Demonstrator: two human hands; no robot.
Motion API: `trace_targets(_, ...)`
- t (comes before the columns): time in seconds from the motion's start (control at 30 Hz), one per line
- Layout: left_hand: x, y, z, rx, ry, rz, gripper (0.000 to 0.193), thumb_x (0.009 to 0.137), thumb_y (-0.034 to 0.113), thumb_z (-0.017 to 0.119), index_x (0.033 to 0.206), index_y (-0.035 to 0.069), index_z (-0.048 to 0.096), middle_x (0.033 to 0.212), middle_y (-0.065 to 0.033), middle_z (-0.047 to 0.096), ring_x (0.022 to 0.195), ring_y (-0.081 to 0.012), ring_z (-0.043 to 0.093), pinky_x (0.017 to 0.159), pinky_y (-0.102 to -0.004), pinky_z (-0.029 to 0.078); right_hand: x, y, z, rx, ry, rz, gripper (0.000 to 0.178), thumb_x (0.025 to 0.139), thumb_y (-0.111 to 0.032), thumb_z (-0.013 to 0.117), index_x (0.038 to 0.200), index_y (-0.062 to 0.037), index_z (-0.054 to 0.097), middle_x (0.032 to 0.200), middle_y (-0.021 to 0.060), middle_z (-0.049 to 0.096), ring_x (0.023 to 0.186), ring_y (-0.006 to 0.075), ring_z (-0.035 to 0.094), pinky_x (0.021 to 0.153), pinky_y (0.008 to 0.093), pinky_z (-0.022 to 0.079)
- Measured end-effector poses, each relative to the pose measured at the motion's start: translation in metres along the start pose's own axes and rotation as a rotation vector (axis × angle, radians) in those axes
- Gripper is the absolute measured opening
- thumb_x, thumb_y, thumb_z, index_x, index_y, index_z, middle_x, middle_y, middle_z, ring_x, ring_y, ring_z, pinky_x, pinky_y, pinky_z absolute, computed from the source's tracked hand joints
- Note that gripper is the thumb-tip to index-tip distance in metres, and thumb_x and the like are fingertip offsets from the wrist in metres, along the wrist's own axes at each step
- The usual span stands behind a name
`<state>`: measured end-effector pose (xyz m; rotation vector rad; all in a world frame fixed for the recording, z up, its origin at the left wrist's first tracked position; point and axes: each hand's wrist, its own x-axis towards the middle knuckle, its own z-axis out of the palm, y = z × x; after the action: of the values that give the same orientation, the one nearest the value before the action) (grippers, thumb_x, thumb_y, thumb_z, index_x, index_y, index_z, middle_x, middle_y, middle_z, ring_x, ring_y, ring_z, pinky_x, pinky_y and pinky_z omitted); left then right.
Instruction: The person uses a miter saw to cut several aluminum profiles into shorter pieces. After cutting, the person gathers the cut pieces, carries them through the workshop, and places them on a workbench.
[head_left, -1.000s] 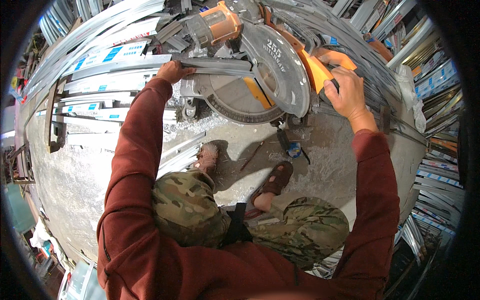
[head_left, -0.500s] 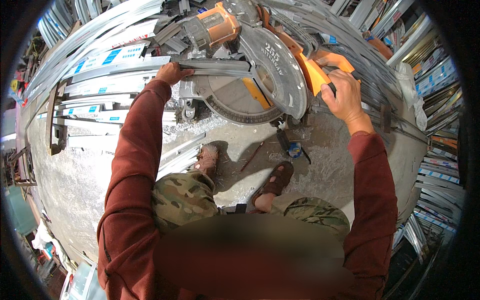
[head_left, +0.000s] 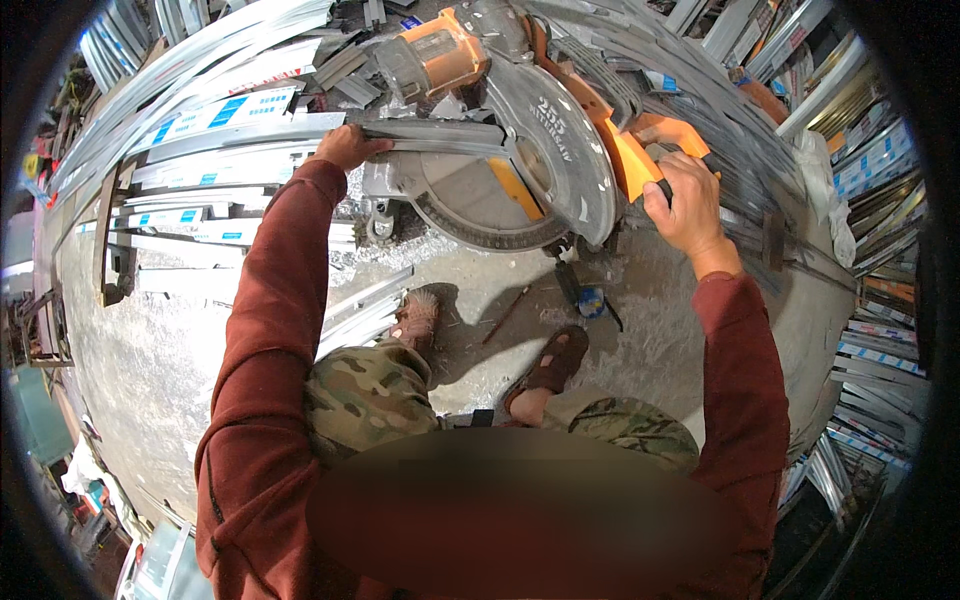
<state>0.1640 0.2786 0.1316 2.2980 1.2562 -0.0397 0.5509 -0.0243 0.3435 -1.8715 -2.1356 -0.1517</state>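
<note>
A mitre saw [head_left: 548,140] with a grey blade guard and orange parts stands ahead of me, its head low over the round table [head_left: 460,200]. My right hand [head_left: 688,205] is wrapped around the saw's orange handle [head_left: 635,160]. On the left, my left hand [head_left: 345,147] grips a long silver metal profile [head_left: 430,133], which runs from the left across the saw table to the guard. The guard covers the blade and the profile's far end. A yellow strip [head_left: 515,188] shows on the saw table.
Long metal profiles [head_left: 215,150] lie in stacks to the left and behind the saw. More profiles [head_left: 875,350] are piled along the right side. Between my feet and the saw, a thin reddish stick [head_left: 507,313] and a blue round object [head_left: 591,302] lie on the floor.
Both hands keep their holds on the profile and the saw handle. My right hand and forearm have shifted slightly toward me; the whole view has moved a little.
</note>
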Motion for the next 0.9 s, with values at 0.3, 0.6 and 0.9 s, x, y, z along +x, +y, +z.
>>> trace_targets(0.3,-0.015,0.018,-0.011,0.066,-0.056,-0.033,0.071,0.082,0.066,0.061,0.095,-0.004,0.069,0.097,-0.0262,0.068,0.093,-0.0409,0.066,0.08,-0.0471,0.05,0.054,0.001,-0.039,-0.063,-0.174,0.13,0.039,0.089,-0.037,0.054,0.098,-0.0011,0.067,0.094,0.0233,0.065,0.093,0.0424,0.061,0.081,0.0476,0.048)
trace_targets(0.6,-0.093,-0.041,0.006,0.058,-0.014,-0.073,0.065,0.086,0.062,0.059,0.09,-0.002,0.068,0.084,-0.0246,0.067,0.083,-0.0402,0.066,0.075,-0.0481,0.05,0.132,0.007,-0.063,0.078,-0.217,0.169,0.049,0.093,-0.046,0.049,0.102,-0.0034,0.07,0.091,0.0224,0.069,0.09,0.0385,0.066,0.083,0.0408,0.049)
trace_targets(0.9,-0.228,-0.094,0.032,-0.061,0.014,-0.244,0.064,0.088,0.062,0.058,0.086,-0.002,0.066,0.076,-0.0241,0.066,0.075,-0.0408,0.065,0.072,-0.0484,0.049,0.157,-0.014,-0.083,-0.064,0.052,0.371,0.049,0.097,-0.044,0.051,0.113,-0.0006,0.068,0.106,0.0153,0.071,0.099,0.0251,0.065,0.091,0.0315,0.045)
